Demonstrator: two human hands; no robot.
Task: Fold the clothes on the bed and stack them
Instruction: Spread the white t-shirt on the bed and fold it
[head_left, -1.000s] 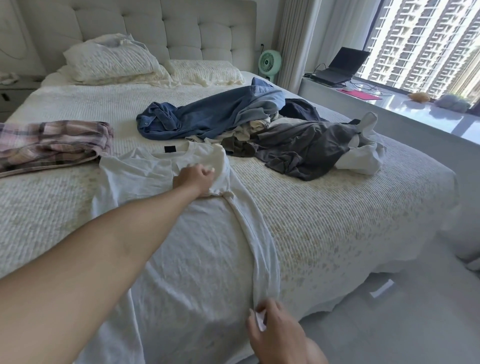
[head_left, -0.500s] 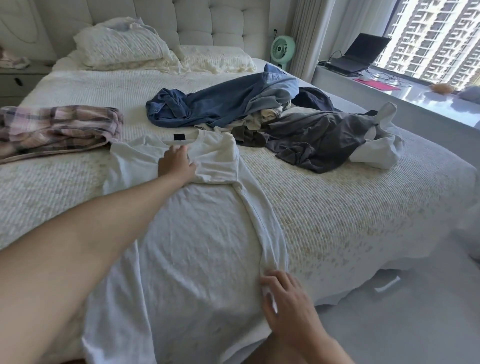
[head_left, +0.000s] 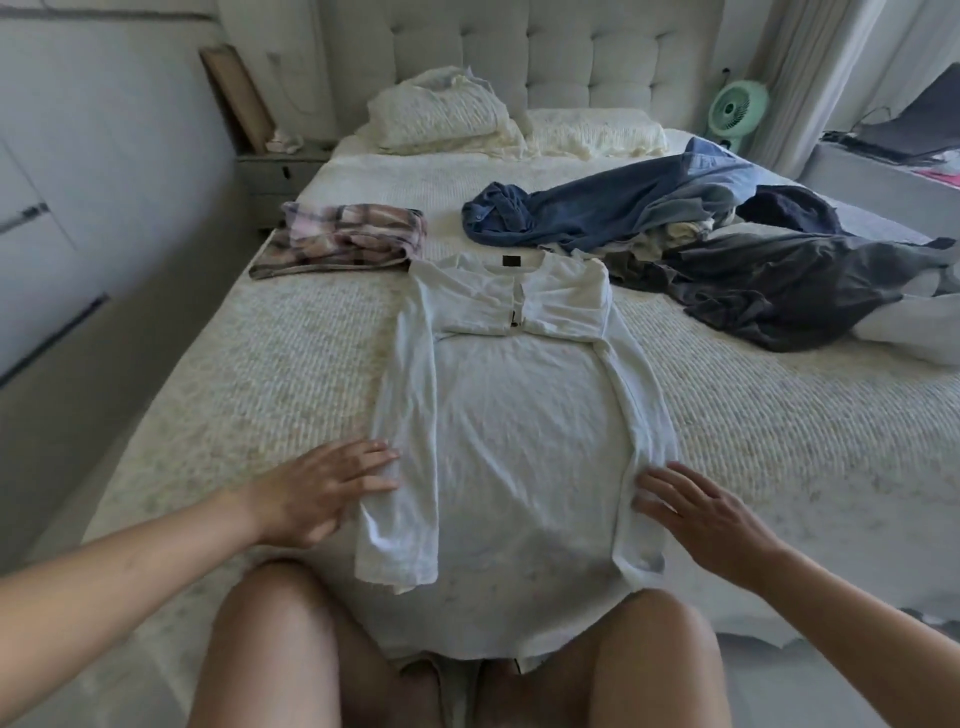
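A white T-shirt (head_left: 514, 447) lies flat on the bed (head_left: 779, 441), collar away from me, with both sides and sleeves folded inward. Its hem hangs over the bed's near edge at my knees. My left hand (head_left: 322, 488) lies with straight fingers on the shirt's left folded edge. My right hand (head_left: 696, 514) rests open, fingers spread, at the right folded edge. A folded pink plaid garment (head_left: 343, 239) sits behind the shirt on the left. A heap of unfolded clothes, with a blue shirt (head_left: 597, 208) and a dark grey garment (head_left: 789, 286), lies at the back right.
Pillows (head_left: 452, 114) lean on the tufted headboard. A nightstand (head_left: 280, 171) stands left of the bed, a green fan (head_left: 737, 109) to the right. A window ledge (head_left: 883, 171) runs along the far right. White wall panels close off the left side.
My left hand drew back from the shirt's collar area to its lower left edge. The left side is now folded in. My view swung left and centred on the shirt.
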